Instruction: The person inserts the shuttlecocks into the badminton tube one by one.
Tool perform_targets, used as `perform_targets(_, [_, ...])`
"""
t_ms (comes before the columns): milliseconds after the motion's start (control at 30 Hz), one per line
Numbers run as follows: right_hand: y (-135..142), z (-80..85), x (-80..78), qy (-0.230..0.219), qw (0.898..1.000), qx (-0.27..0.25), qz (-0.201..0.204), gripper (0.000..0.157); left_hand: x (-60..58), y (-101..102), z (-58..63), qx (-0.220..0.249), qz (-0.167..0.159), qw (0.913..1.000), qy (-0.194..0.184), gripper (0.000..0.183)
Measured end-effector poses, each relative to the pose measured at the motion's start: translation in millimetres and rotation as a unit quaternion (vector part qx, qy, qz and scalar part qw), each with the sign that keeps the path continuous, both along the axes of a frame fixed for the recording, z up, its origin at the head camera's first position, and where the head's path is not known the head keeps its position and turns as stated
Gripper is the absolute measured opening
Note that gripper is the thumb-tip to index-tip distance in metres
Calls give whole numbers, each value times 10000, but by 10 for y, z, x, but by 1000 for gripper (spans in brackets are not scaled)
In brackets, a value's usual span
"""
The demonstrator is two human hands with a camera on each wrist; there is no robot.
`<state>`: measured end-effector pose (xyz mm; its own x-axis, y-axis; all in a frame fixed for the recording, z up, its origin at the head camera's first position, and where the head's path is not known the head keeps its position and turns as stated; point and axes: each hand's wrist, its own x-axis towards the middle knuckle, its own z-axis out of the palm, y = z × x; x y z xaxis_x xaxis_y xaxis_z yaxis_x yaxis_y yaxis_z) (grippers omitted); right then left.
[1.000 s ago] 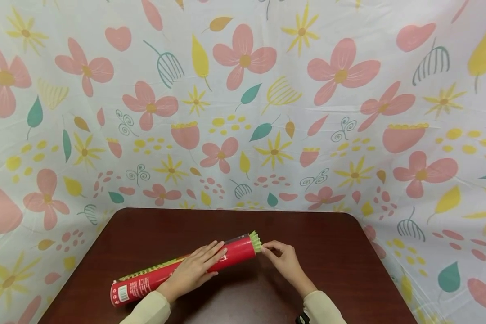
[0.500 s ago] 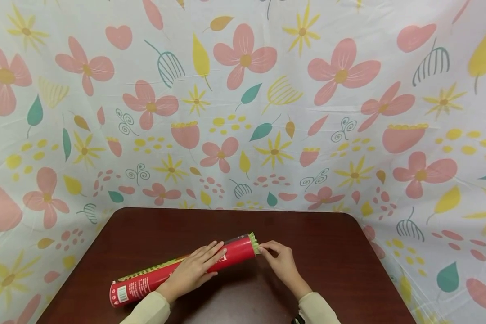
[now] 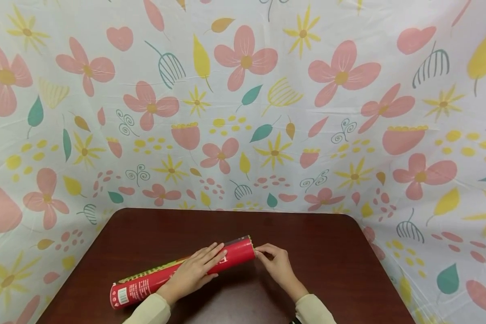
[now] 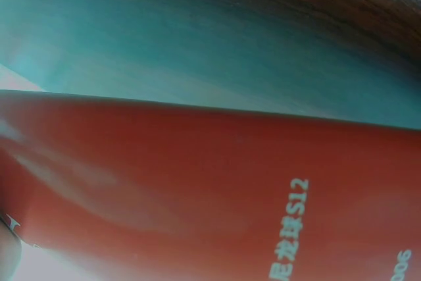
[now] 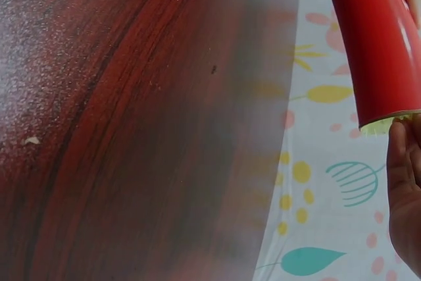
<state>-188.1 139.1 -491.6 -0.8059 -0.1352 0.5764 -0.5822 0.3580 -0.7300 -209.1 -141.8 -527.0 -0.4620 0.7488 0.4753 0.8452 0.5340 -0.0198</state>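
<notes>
A long red shuttlecock tube [image 3: 239, 253] lies slantwise in the head view, its mouth at the upper right. My left hand [image 3: 192, 272] holds it around the middle, fingers across the top and thumb along the near side. In the left wrist view the red tube wall [image 4: 197, 176] with white lettering fills the lower half. At the mouth, thumb and forefinger of my right hand [image 3: 277, 265] pinch the edge of a yellow-green shuttlecock [image 5: 378, 126]. Only a thin rim of its skirt shows; the rest is hidden inside the tube.
The dark red-brown table [image 3: 328, 252] has rounded far corners. Behind it and at both sides hangs a white flower-printed cloth [image 3: 243, 112]. A small pale speck [image 5: 32, 140] shows on the table in the right wrist view.
My right hand has moved left toward the tube, and the yellow-green skirt that stuck out of the mouth has slid almost wholly inside. My left hand has stayed in place on the tube.
</notes>
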Motion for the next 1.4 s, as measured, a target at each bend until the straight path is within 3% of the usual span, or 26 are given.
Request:
perform_targets(233, [-8,14,-8,6,9999,142,47,10,5,-7,-13,53,-85,9999,111,87])
perform_targets(467, [3,49,-29,-105,9996,255,88,11,5,-4,23,-10,-39,9999,-118,90])
perform_targets(667, [80,93,-16,-289,9973,371,567,10,6,-2,27,66,-104,9999,-36,91])
perform_targets(900, [147,81,-36,-44,9935,523,1012,11,10,6,50,61,-66,10000,-38,90])
perform_targets(1133, [271,-182,-121,74,9963,603,607,15,-7,-13,44,99,-46,9999,79,92])
perform_targets(1400, [523,-272,-13,-729,9968,297,-120,14,-53,-87,50,142,94,9997,202,91])
